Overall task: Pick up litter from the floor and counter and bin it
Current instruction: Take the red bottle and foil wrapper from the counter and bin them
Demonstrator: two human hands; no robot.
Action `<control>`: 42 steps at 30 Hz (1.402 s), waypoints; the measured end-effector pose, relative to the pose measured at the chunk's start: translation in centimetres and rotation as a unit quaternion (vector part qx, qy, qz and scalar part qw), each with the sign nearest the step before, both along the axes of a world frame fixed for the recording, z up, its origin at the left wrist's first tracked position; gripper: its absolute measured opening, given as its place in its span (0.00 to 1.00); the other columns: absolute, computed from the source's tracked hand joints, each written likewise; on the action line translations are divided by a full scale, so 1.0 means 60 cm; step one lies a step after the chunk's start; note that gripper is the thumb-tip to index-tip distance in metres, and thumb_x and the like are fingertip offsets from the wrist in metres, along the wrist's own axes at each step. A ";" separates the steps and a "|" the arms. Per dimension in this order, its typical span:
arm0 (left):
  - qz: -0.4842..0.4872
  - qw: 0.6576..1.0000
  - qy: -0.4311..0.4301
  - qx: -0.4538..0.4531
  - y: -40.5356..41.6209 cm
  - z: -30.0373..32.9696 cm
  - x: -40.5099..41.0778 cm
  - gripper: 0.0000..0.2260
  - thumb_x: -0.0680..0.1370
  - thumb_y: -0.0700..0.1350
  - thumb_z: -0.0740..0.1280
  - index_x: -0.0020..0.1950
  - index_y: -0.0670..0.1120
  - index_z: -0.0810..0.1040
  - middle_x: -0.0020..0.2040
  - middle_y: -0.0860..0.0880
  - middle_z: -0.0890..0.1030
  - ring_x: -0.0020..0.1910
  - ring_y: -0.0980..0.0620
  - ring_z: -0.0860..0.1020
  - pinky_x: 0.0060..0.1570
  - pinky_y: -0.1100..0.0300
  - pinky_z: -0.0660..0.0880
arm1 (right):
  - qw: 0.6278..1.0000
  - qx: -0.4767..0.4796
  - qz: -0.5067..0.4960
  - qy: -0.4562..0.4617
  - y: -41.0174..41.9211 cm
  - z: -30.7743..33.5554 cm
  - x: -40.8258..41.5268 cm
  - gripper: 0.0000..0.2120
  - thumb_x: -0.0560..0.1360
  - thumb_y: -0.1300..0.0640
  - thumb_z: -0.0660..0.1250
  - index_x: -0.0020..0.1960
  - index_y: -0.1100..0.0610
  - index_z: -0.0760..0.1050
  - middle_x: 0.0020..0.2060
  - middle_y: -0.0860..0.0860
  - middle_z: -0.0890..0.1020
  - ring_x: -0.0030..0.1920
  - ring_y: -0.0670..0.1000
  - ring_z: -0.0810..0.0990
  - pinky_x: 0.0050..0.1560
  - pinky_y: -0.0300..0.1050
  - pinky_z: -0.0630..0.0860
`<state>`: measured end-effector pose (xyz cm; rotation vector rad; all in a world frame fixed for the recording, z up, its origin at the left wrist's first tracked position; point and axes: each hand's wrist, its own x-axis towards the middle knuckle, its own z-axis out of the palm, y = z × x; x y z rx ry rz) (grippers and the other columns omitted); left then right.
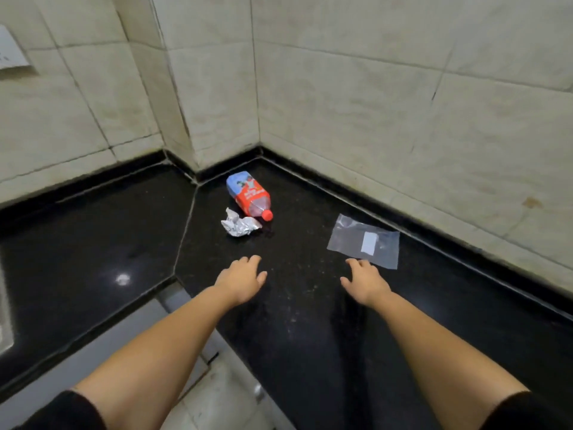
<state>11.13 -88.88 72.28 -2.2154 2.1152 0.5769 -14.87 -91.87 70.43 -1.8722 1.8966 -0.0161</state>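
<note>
On the black stone counter (93, 231) lies a small plastic bottle (249, 193) on its side, with a red and blue label and a red cap, near the tiled corner. A crumpled silver foil wrapper (239, 226) lies just in front of its cap. To the right, a flat clear plastic bag (364, 242) with a white patch rests near the wall. My left hand (243, 279) hovers a little short of the foil, fingers apart, holding nothing. My right hand (366, 280) is spread open too, its fingertips at the bag's near edge.
Beige tiled walls (372, 103) close the counter on the far and right sides. The counter's front edge runs diagonally below my left arm, with light floor tiles (229, 395) beneath. A sink rim (4, 321) shows at the far left edge.
</note>
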 end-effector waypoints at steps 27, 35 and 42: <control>0.044 0.997 -0.059 -0.009 -0.304 -0.148 0.064 0.20 0.76 0.45 0.65 0.67 0.48 0.68 0.76 0.44 0.56 0.72 0.37 0.58 0.64 0.42 0.68 | 0.989 0.018 -0.110 0.096 -0.288 -0.111 0.014 0.17 0.78 0.54 0.59 0.67 0.54 0.67 0.69 0.58 0.66 0.69 0.62 0.63 0.68 0.61 0.64; -0.007 0.999 -0.033 0.005 -0.266 -0.139 0.079 0.18 0.76 0.44 0.65 0.66 0.47 0.69 0.75 0.45 0.58 0.70 0.39 0.60 0.62 0.43 0.71 | 0.989 -0.051 -0.094 -0.100 -0.286 -0.077 0.088 0.08 0.77 0.63 0.59 0.41 0.53 0.67 0.47 0.57 0.74 0.50 0.60 0.77 0.45 0.47 0.69; 0.060 0.998 0.015 -0.022 -0.214 -0.120 0.132 0.16 0.76 0.42 0.62 0.65 0.47 0.70 0.71 0.47 0.63 0.68 0.42 0.62 0.61 0.45 0.72 | 1.000 -0.002 0.008 -0.002 -0.344 -0.008 0.287 0.36 0.75 0.34 0.55 0.75 0.55 0.58 0.65 0.61 0.75 0.64 0.62 0.74 0.61 0.55 0.70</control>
